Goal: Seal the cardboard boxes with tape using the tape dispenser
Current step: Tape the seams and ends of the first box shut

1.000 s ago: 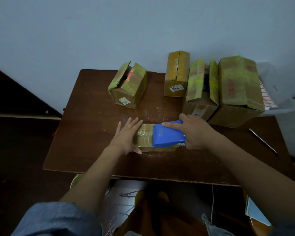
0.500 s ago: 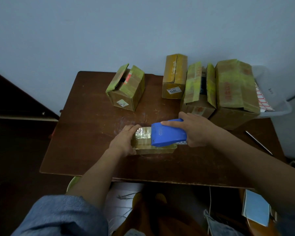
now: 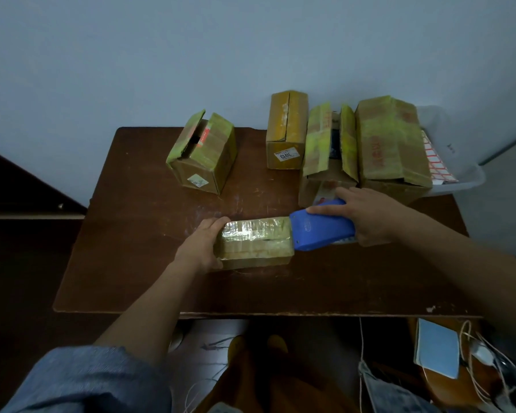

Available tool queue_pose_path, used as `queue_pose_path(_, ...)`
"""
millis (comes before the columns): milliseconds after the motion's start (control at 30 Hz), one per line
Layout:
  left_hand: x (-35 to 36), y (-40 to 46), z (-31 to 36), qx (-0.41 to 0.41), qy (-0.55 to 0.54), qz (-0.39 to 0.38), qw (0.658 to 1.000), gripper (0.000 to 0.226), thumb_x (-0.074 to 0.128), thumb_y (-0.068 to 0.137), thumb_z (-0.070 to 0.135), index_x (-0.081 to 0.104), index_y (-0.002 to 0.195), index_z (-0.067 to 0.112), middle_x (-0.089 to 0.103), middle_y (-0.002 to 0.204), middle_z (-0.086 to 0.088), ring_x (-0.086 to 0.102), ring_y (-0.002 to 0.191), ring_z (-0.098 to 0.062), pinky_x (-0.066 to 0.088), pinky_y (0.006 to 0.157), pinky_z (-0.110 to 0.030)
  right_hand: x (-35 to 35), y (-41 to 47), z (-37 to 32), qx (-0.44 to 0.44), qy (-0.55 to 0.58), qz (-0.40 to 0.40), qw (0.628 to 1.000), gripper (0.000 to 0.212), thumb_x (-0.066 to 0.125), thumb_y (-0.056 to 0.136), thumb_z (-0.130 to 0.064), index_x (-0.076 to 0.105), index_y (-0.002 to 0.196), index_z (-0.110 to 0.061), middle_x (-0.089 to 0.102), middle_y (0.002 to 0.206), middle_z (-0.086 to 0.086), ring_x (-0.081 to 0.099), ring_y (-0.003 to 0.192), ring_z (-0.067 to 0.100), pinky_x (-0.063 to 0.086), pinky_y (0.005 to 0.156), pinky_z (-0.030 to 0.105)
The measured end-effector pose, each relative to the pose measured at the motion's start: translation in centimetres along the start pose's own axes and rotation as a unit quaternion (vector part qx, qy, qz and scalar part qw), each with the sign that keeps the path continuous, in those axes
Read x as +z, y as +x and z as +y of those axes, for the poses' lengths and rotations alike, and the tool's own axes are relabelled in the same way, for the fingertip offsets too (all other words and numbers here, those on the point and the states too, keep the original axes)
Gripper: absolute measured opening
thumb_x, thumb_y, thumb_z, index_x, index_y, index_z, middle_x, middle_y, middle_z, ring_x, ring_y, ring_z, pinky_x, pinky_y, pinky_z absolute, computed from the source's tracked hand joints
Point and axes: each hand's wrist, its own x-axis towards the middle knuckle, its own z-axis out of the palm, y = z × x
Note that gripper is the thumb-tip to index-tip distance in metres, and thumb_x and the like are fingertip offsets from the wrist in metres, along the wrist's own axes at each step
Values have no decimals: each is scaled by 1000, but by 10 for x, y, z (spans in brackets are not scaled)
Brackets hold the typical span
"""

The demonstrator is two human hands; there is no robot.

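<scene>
A small flat cardboard box (image 3: 255, 242) lies near the middle of the brown table (image 3: 137, 263), its top shiny with clear tape. My left hand (image 3: 201, 245) grips the box's left end. My right hand (image 3: 359, 216) holds the blue tape dispenser (image 3: 320, 229), whose front edge sits at the box's right end. Behind them stand several more boxes: one with an open flap (image 3: 203, 156) at back left, a narrow upright one (image 3: 286, 129), one with open flaps (image 3: 328, 156) and a large one (image 3: 392, 141) at back right.
A clear plastic tub (image 3: 456, 162) with a red-lined sheet sits at the far right edge. A pale wall rises behind the table. Below the front edge lie a blue notebook (image 3: 437, 347), cords and my legs.
My right hand has drawn the dispenser rightward along the box top to its right end, leaving tape behind. My left hand went from flat on the box to gripping its left end.
</scene>
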Motion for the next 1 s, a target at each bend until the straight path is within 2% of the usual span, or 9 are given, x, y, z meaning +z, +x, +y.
queue_pose_path(133, 0, -1, 1, -4, 1, -4, 1000, 111, 87, 59, 12, 25, 148, 33, 28, 149, 3, 40, 130, -24, 47, 100, -46, 3, -2, 1, 5, -5, 0, 1000, 91, 58, 93, -49, -18, 142, -58, 31, 133, 3, 40, 114, 20, 32, 96, 32)
queue_pose_path(433, 4, 2, -3, -4, 8, -1, 1000, 111, 88, 59, 14, 23, 146, 37, 29, 147, 5, 42, 127, -23, 48, 99, -46, 15, 6, 4, 18, 15, -4, 1000, 92, 59, 91, -53, -16, 143, -61, 30, 136, 3, 39, 118, 21, 34, 103, 37)
queue_pose_path(500, 0, 2, -6, -5, 38, 0, 999, 111, 87, 60, 16, 21, 146, 38, 29, 148, 5, 40, 130, -25, 40, 108, -48, 15, 6, 0, 16, 22, -1, 1000, 92, 59, 91, -54, -18, 141, -62, 30, 135, 3, 40, 117, 22, 34, 102, 37)
queue_pose_path(567, -5, -1, -11, -8, 95, 2, 995, 109, 86, 62, 17, 20, 147, 36, 29, 150, 4, 34, 137, -23, 19, 120, -47, 15, 6, -10, 11, 35, 2, 999, 91, 59, 92, -52, -16, 143, -61, 30, 135, 4, 40, 117, 22, 34, 101, 37)
queue_pose_path(667, -8, -6, -12, -22, 171, 14, 985, 109, 83, 67, 16, 14, 150, 31, 28, 154, 2, 21, 146, -17, 2, 121, -42, 14, 12, -27, -2, 24, 7, 1000, 94, 62, 91, -38, -12, 148, -55, 28, 140, 7, 37, 123, 25, 32, 104, 38)
queue_pose_path(800, -8, -7, 2, -23, 209, -25, 977, 139, 89, 63, 30, -18, 152, 28, 8, 162, -9, -1, 150, -24, -5, 120, -42, 18, 15, -32, 0, -5, 6, 1000, 98, 65, 90, -35, -11, 149, -53, 21, 149, 10, 29, 134, 28, 27, 110, 41)
queue_pose_path(833, -8, -5, 8, -7, 203, -33, 979, 145, 90, 59, 37, -23, 151, 28, 0, 163, -10, -7, 150, -26, -8, 120, -42, 19, 14, -32, 3, -8, 6, 1000, 98, 65, 90, -35, -11, 149, -53, 21, 150, 10, 29, 135, 29, 27, 111, 41)
queue_pose_path(900, -4, 0, 20, 46, 150, -35, 987, 144, 89, 57, 46, -17, 152, 28, -7, 163, -5, -13, 149, -23, -12, 118, -41, 20, 12, -31, 7, -8, 1, 1000, 98, 64, 90, -36, -12, 149, -53, 21, 151, 11, 27, 136, 30, 26, 112, 42)
queue_pose_path(1000, 7, 6, 30, 90, 10, -37, 995, 124, 87, 63, 39, 5, 155, 26, 2, 163, 3, -12, 149, -16, -15, 117, -41, 18, 9, -32, 12, -4, -8, 1000, 96, 64, 91, -35, -11, 149, -53, 19, 153, 12, 27, 137, 30, 25, 112, 41)
